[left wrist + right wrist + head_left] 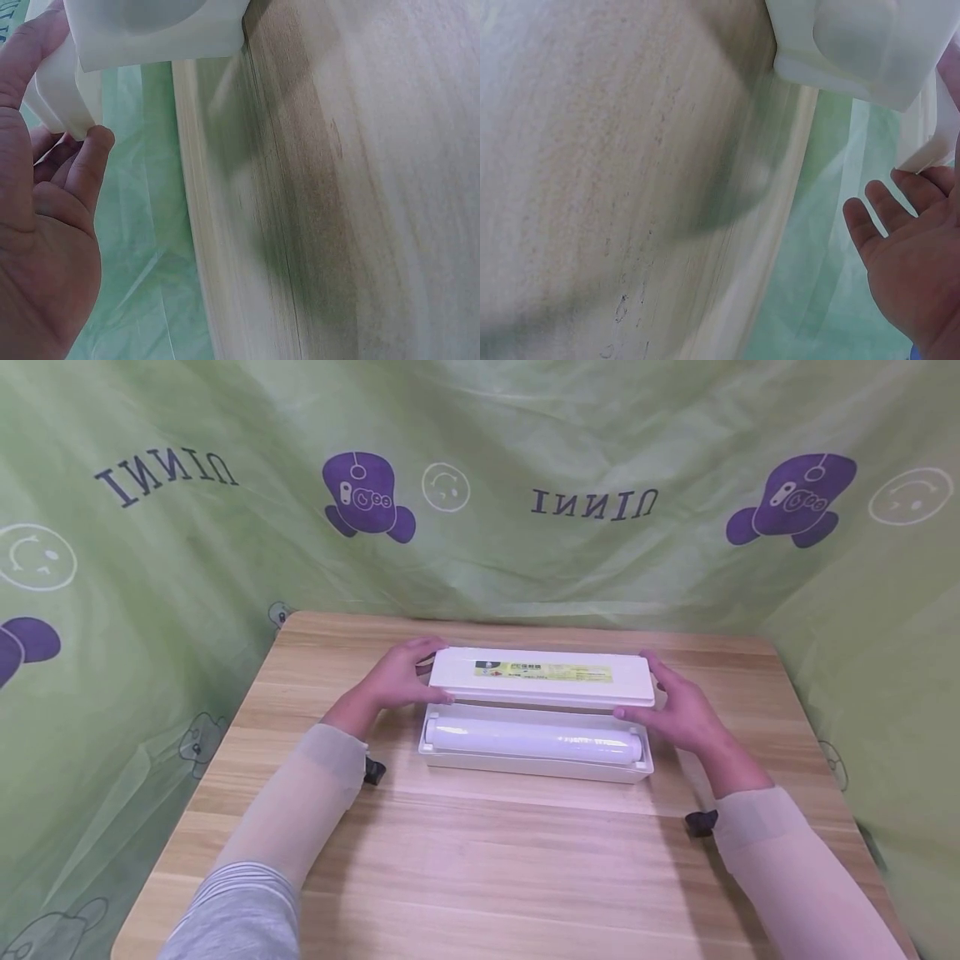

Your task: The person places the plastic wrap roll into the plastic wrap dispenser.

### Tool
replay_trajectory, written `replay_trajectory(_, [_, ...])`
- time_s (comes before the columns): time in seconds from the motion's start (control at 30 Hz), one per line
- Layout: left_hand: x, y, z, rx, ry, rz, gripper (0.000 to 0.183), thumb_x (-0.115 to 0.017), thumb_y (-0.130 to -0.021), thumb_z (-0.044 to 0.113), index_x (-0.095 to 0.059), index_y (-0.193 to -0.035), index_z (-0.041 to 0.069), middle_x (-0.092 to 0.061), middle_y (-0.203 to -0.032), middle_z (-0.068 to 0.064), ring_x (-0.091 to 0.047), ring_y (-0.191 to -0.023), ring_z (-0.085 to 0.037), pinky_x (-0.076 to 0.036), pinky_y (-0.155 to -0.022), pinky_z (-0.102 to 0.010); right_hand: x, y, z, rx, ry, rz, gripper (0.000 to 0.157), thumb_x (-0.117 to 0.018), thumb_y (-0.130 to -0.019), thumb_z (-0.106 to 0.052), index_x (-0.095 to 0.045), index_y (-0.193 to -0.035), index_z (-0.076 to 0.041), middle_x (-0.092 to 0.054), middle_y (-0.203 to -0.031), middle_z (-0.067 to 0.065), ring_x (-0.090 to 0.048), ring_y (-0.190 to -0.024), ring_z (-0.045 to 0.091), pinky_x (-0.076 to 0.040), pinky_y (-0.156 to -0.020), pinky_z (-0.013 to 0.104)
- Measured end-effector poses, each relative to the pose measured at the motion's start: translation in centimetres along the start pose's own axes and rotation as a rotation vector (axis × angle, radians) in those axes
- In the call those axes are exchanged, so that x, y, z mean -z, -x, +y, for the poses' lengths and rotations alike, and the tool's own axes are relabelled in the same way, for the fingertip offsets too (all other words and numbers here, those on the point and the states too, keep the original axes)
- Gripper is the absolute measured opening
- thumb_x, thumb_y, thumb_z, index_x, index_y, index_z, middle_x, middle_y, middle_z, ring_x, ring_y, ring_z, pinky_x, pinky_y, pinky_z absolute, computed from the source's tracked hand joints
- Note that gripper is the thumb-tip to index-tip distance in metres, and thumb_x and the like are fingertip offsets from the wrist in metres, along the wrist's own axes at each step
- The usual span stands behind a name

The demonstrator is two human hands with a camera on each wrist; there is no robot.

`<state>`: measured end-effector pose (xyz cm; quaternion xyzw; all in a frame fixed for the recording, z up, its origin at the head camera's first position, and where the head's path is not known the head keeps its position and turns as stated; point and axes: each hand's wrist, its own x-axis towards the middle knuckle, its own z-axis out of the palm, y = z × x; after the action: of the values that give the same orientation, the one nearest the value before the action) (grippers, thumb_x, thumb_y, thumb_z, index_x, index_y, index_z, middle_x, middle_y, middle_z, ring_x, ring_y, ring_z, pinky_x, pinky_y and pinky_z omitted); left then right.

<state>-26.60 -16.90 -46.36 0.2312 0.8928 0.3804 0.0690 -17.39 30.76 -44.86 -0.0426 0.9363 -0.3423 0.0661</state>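
A white rectangular lid [450,675] with a green and yellow label is held level above the back of a long white box [525,767]. Inside the box lies a roll of cling film [517,737], lengthwise and uncovered. My left hand [393,678] grips the lid's left end, thumb at the front edge and fingers behind. At the right end my right hand [686,714] holds it the same way. The left wrist view has fingertips at the corner of the lid [64,94], beside the box end [161,45]. In the right wrist view, two fingers [860,221] extend free of the lid [922,150].
The box stands on a wooden table [480,877], toward its back edge. Green curtains [480,568] with purple bear prints hang behind and at both sides. A small black piece [701,823] is on the right wrist, another [374,770] on the left.
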Motion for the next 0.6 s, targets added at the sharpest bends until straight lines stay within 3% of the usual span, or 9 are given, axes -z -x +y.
replay_trajectory(0.1, [0.11, 0.09, 0.14, 0.01, -0.008, 0.005, 0.104, -0.097, -0.061, 0.055, -0.056, -0.149, 0.017, -0.046, -0.159, -0.01, -0.049, -0.142, -0.031, -0.044, -0.116, -0.042, 0.01, 0.04, -0.03, -0.01, 0.009, -0.002, 0.122, -0.08, -0.078, -0.068, -0.007, -0.168, -0.029, -0.03, -0.166, 0.025, -0.036, -0.144, 0.054, -0.034, -0.112, 0.072])
replay_trajectory(0.33, [0.11, 0.27, 0.34, 0.019, 0.079, 0.003, 0.109, -0.099, -0.059, 0.055, -0.055, -0.151, 0.017, -0.047, -0.157, -0.009, -0.055, -0.137, -0.028, -0.047, -0.113, -0.035, 0.04, 0.35, 0.07, -0.023, 0.007, 0.007, 0.121, -0.08, -0.078, -0.069, -0.01, -0.168, -0.028, -0.033, -0.163, 0.028, -0.037, -0.143, 0.054, -0.035, -0.112, 0.072])
replay_trajectory(0.6, [0.03, 0.75, 0.58, 0.0, 0.057, 0.016, 0.11, -0.096, -0.06, 0.06, -0.054, -0.152, 0.017, -0.049, -0.157, -0.007, -0.055, -0.137, -0.026, -0.045, -0.115, -0.036, 0.13, 0.86, 0.0, -0.023, 0.004, -0.004, 0.12, -0.08, -0.079, -0.067, -0.01, -0.168, -0.028, -0.033, -0.162, 0.031, -0.036, -0.143, 0.055, -0.033, -0.112, 0.073])
